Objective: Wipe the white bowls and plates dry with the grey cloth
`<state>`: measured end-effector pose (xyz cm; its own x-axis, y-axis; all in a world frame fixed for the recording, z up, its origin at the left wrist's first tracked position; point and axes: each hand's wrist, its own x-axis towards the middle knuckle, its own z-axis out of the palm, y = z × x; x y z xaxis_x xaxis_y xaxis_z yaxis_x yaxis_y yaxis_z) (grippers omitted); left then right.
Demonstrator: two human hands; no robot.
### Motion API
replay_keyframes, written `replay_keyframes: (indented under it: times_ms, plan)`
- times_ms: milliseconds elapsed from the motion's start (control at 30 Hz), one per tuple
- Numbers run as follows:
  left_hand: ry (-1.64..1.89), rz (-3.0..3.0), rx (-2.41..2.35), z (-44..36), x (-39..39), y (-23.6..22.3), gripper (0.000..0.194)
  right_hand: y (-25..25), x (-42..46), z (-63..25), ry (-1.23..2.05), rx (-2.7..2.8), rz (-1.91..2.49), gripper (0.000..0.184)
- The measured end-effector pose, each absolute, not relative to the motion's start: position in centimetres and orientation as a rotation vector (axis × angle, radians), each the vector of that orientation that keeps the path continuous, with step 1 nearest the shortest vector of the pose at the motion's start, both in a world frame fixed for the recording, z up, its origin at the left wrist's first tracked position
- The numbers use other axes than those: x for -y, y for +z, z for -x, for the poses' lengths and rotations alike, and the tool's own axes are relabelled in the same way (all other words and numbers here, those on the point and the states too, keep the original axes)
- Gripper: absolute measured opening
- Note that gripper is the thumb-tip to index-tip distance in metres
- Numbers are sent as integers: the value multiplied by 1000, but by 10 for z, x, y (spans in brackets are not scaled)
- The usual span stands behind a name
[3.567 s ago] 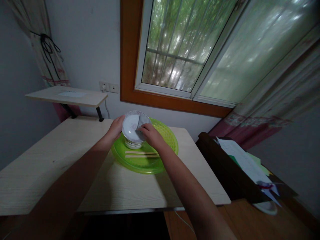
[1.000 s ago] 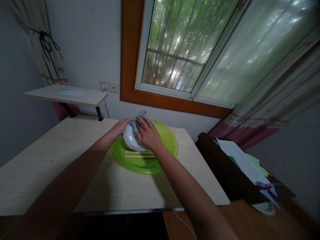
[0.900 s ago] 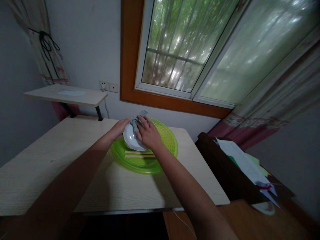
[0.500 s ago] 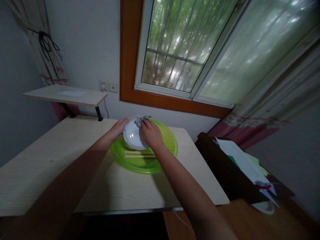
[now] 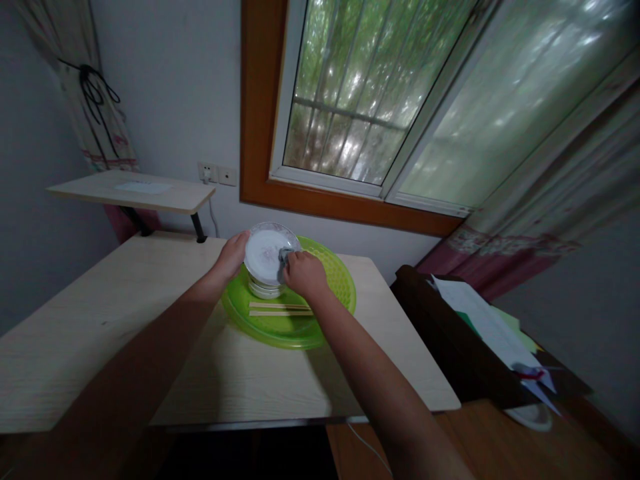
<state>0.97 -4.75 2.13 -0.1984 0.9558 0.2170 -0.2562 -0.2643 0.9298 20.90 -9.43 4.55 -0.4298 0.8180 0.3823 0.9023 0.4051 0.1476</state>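
Observation:
A white plate [image 5: 267,251] with a patterned rim is tilted toward me above the green tray [image 5: 295,339]. My left hand [image 5: 231,257] is closed on the plate's left edge. My right hand [image 5: 306,272] is closed around a grey cloth [image 5: 285,255] and presses it against the right part of the plate. Under the plate, a stack of white dishes [image 5: 266,291] stands on the tray. Several wooden chopsticks [image 5: 277,309] lie in front of the stack, their right ends partly hidden by my right wrist.
The tray rests on a pale wooden table [image 5: 240,380]. A raised shelf [image 5: 120,193] stands at the table's left rear. To the right, papers [image 5: 483,320] lie on a dark brown piece of furniture [image 5: 440,333]. A window [image 5: 350,100] is behind the table.
The dish has turned from a steep tilt so that its inner face and flower mark show. My right hand and the cloth have moved down from its upper rim to its right side.

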Motion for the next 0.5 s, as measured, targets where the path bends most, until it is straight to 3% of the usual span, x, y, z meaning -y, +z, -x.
replay_keyframes:
  times_ms: [167, 500]
  plan:
    - [1667, -1053, -1011, -12, 54, 29, 32, 46, 101, -208, -365, 2467, 1475, 34]
    - [1638, -1144, -1018, -12, 52, 26, 37, 39, 98, -208, -120, 2651, 918, 28]
